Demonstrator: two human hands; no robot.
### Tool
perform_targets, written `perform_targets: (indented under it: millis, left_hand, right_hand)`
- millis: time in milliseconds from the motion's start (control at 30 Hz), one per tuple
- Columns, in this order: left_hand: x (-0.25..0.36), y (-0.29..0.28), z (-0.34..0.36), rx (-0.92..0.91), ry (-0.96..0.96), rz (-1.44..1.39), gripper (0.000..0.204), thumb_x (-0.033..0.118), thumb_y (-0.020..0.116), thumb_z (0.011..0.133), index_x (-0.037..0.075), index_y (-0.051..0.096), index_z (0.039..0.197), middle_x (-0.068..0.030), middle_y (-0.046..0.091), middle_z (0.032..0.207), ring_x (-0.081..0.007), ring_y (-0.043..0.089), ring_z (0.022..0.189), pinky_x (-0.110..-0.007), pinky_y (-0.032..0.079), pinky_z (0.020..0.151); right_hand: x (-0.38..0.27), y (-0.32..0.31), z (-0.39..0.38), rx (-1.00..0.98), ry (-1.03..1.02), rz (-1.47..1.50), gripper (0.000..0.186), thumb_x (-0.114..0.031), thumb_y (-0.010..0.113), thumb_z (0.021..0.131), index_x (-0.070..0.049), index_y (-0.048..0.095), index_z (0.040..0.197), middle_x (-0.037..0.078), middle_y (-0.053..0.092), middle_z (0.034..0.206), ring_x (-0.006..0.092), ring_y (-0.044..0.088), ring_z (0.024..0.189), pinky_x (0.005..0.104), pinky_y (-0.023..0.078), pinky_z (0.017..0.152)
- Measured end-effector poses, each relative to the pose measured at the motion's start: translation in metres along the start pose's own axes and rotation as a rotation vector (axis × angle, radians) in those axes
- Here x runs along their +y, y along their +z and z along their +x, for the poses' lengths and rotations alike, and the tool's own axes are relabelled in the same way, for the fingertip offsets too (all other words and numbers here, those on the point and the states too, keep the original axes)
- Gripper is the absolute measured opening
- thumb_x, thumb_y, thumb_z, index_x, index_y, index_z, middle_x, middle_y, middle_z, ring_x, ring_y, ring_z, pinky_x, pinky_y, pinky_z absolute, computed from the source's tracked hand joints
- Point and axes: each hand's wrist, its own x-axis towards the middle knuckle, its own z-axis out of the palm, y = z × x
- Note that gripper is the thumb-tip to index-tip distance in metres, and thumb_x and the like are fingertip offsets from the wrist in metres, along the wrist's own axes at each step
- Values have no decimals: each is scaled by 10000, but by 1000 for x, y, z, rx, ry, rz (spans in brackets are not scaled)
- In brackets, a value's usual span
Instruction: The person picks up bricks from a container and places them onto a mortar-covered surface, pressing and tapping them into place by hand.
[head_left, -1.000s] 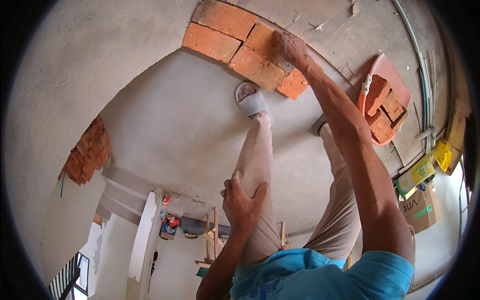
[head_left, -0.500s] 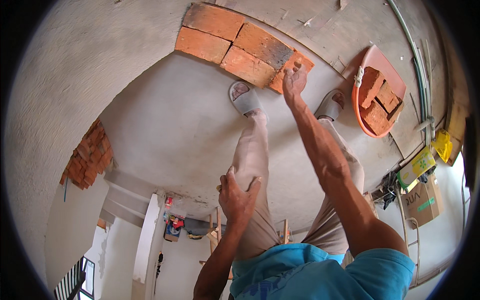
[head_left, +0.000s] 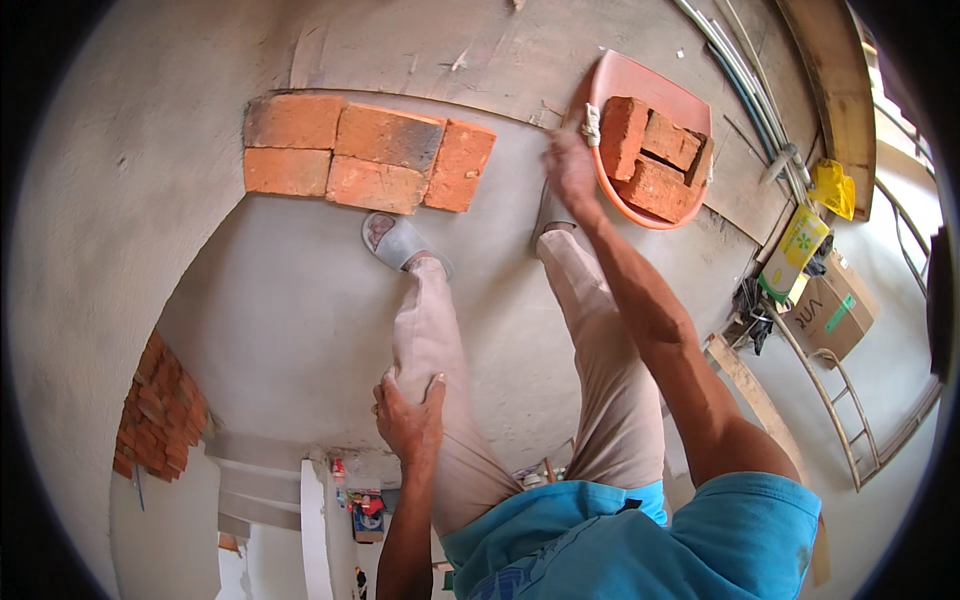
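My right hand [head_left: 572, 168], smeared by motion, hovers beside the left rim of an orange-pink plastic tub [head_left: 655, 78]; its fingers do not show clearly. A knotted pale cord [head_left: 591, 126] is tied at that rim. Several red bricks [head_left: 625, 138] lie in the tub. My left hand [head_left: 408, 412] rests on my left knee, thumb and fingers apart, holding nothing. On the floor ahead, several flat orange bricks [head_left: 388, 135] form two rows against each other. One brick [head_left: 459, 165] lies crosswise at their right end, touching them.
My slippered left foot [head_left: 400, 240] stands just below the bricks. A wall [head_left: 110, 200] bounds the left, with a brick stack [head_left: 160, 410] at lower left. Along the right lie pipes [head_left: 745, 90], a yellow bag [head_left: 832, 190], a cardboard box [head_left: 835, 305] and a metal ladder frame [head_left: 850, 420].
My right hand has moved from above the crosswise brick to beside the tub. The view has shifted right, while my left hand stays on the knee.
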Motion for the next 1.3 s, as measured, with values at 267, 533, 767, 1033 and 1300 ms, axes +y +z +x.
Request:
perform_targets:
  millis: [267,533,767,1033,1300]
  left_hand:
    - [15,12,-10,5,-9,68,726,419,810,760,-20,562,1282,-221,596,1197,-443,588,1106,-513,473,948]
    - [24,26,-19,9,-48,91,721,421,801,779,18,556,1324,-221,594,1246,-443,569,1143,-517,460,977]
    - [30,29,-23,7,-70,115,732,433,798,784,14,544,1327,-222,595,1236,-449,565,1137,-527,456,967]
    - [31,30,-26,71,-25,139,713,410,802,783,-21,547,1292,-230,594,1169,-451,594,1081,-520,477,925]
    - [34,30,-27,63,-50,78,714,388,809,787,15,541,1332,-220,595,1243,-442,562,1154,-526,440,984]
  right_hand:
    - [150,-82,27,-78,239,-364,456,-314,676,873,-13,628,1212,257,693,1039,414,667,1008,493,525,877]
    - [147,-41,50,-120,420,-545,490,-442,678,850,-10,592,1063,233,699,959,429,681,937,523,536,805]
    - [137,-37,53,-220,612,-457,555,-388,742,783,-37,533,1159,186,662,1101,395,642,1102,556,490,921]
    - [118,-26,60,-81,610,-412,585,-390,781,761,-4,494,1094,190,651,1077,371,682,1027,495,567,825]
    - [137,-41,58,-92,673,-282,552,-319,746,765,44,504,1104,278,683,1016,442,689,989,505,549,881]
